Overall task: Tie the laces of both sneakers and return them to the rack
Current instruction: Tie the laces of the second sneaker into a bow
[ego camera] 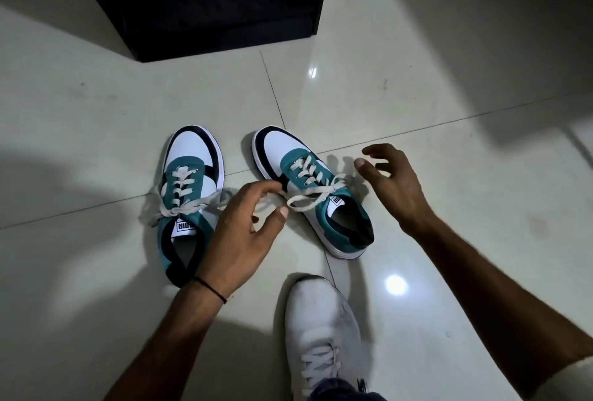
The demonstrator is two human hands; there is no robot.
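Item: two sneakers on floor tile, laces in hand, rack beyond.

Nearest, we log our own white shoe (324,330); then our left hand (244,227) pinching the right sneaker's (316,189) lace (316,197), our right hand (390,181) spread, grasping nothing. The left sneaker (189,198) shows a loose bow. Farthest, the dark rack (205,3). Risks, as we judge them: the single pinch may slip and slacken the lace; a sideways tug could drag the light sneaker or snag the neighbouring bow.
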